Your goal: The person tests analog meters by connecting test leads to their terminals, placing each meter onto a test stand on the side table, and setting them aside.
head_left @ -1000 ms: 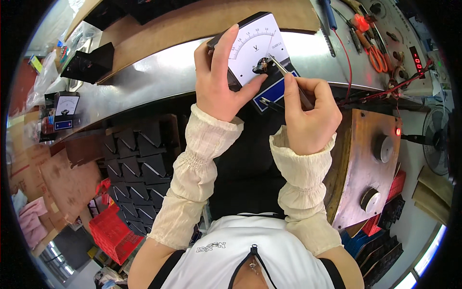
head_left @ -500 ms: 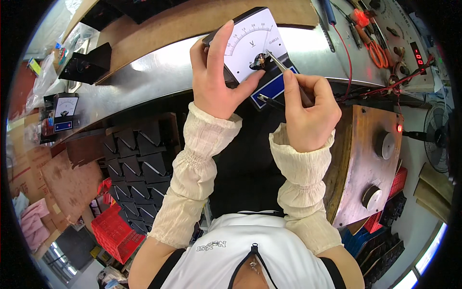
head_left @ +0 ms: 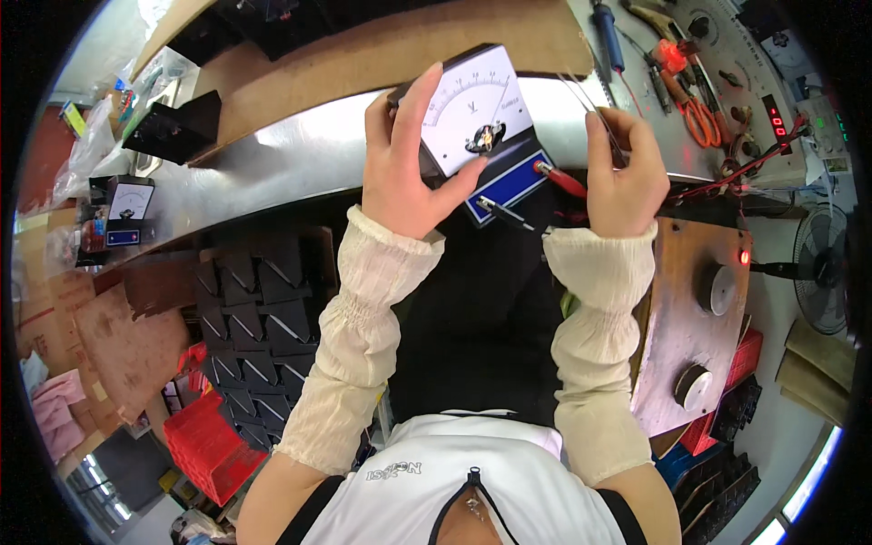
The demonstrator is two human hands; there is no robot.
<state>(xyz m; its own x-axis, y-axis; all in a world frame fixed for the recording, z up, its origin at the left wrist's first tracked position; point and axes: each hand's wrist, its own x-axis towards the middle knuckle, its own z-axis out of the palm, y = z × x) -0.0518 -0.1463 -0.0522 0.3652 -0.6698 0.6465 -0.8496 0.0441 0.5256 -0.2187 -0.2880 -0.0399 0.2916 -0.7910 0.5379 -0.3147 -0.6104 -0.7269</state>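
Observation:
My left hand (head_left: 400, 173) grips an analog voltmeter (head_left: 461, 89) at its left side, thumb along the lower edge and fingers over the top left. The meter has a white dial with a thin needle, an exposed mechanism (head_left: 486, 139) in a dark cutout, and a blue panel (head_left: 509, 186) below. A red crocodile clip (head_left: 561, 180) and a black crocodile clip (head_left: 504, 213) sit on that panel. To the right of the meter, my right hand (head_left: 629, 186) holds metal tweezers (head_left: 581, 96), tips pointing up and away, apart from the dial.
At the far right lie a blue-handled tool (head_left: 608, 38), orange-handled scissors (head_left: 701, 118) and a red-digit display (head_left: 776, 120). A similar meter (head_left: 127, 204) stands at the left. Below it are stacked black housings (head_left: 263, 309) and a red crate (head_left: 211, 445). A metal-topped box with knobs (head_left: 695, 318) is right.
My right hand has drawn the tweezers away from the mechanism, up and to the right, uncovering the red clip. My left hand still holds the meter, which has shifted slightly.

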